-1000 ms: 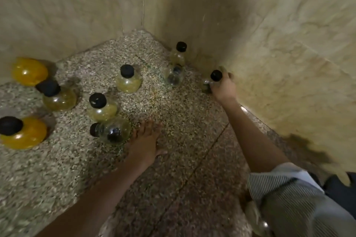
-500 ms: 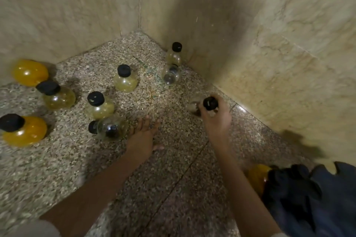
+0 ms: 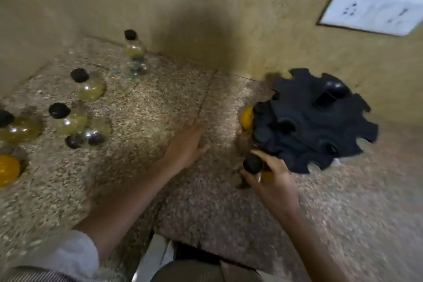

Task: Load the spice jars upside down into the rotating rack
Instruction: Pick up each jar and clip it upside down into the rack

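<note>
From my head camera, the speckled stone counter [image 3: 146, 107] ended against beige walls at the back and on the left, and they met in a corner. The front edge of the counter dropped off just below my forearms. Between the group of jars on the left and the black rotating rack [image 3: 320, 121] on the right there was a wide bare strip of stone. The rack stood close to the back wall, under a white wall socket [image 3: 370, 9], and its notched rim pointed toward me.

My left hand [image 3: 186, 142] lay flat on the bare strip, palm down, fingers together and pointing away from me, and it held nothing. My left arm came in from the lower left with a light sleeve [image 3: 57, 258] at the elbow.

My right hand [image 3: 272, 178] was closed around one spice jar [image 3: 265, 175] just beside the near rim of the rack. Its black cap [image 3: 253, 163] stuck out to the left of my fingers. The picture was blurred, so I could not tell if the jar touched the rack.

An orange jar [image 3: 247, 118] showed at the left side of the rack. The other jars [image 3: 90, 88] stood or lay on the left, well apart from the rack.
</note>
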